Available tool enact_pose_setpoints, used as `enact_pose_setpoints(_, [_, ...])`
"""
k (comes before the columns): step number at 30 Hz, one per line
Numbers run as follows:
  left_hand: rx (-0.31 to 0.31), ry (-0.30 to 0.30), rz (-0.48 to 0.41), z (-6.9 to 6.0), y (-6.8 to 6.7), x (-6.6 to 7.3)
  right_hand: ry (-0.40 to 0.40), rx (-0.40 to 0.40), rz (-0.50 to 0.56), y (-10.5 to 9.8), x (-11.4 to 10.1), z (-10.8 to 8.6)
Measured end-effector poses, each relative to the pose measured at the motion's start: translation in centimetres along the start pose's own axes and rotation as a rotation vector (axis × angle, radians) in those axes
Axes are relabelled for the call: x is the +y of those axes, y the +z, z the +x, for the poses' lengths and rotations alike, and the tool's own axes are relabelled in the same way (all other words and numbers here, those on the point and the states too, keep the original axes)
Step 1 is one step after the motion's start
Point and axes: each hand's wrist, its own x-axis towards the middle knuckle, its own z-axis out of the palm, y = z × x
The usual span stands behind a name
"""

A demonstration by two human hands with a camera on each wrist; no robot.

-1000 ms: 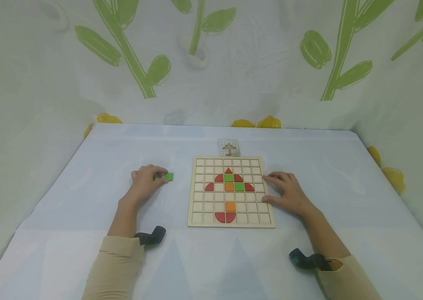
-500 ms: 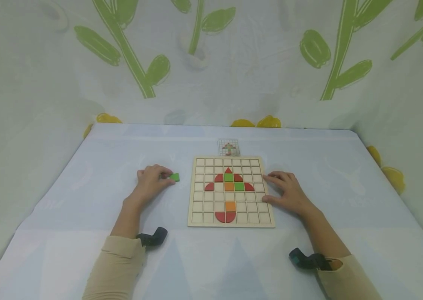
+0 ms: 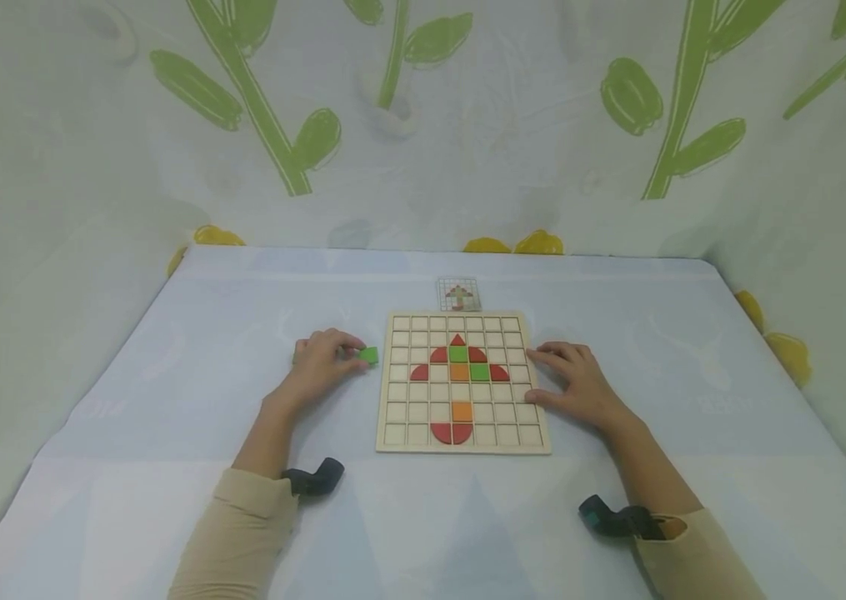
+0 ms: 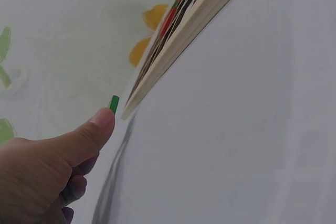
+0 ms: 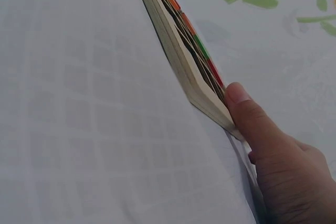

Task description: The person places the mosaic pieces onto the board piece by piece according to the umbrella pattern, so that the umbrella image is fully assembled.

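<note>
In the head view my left hand (image 3: 321,367) pinches a green square tile (image 3: 368,356) between thumb and fingertips, just left of the wooden grid board (image 3: 383,417). The tile's edge (image 4: 114,103) shows beyond the thumb in the left wrist view. A sliver of green shows behind the left hand, too small to identify. My right hand (image 3: 576,383) rests at the board's right edge, its thumb and fingertips touching it, fingers loosely extended. On the board lie red rounded pieces (image 3: 441,432), a red triangle (image 3: 457,340), green squares (image 3: 478,369) and orange squares (image 3: 462,412).
A small pattern card (image 3: 458,294) lies just beyond the board's far edge. The pale table cloth (image 3: 618,308) runs back to a wall printed with leaves. Each wrist carries a black camera mount (image 3: 315,477).
My left hand has moved right with the green tile, from well left of the board to close beside its left edge. The right hand has stayed in place at the board.
</note>
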Motion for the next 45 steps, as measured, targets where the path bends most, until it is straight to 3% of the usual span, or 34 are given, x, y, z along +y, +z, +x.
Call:
enact_pose_setpoints(13, [-0.054, 0.038, -0.012, 0.3, 1.8, 1.3, 0.003, 0.008, -0.014, 0.0, -0.1, 0.0])
enact_pose_setpoints(32, [-0.142, 0.178, 0.013, 0.4, 4.4, 4.5, 0.015, -0.011, -0.008, 0.0, -0.1, 0.0])
enact_pose_setpoints(45, [-0.150, 0.253, 0.000, 0.3, 5.9, 6.1, 0.008, -0.005, -0.009, 0.0, 0.0, 0.1])
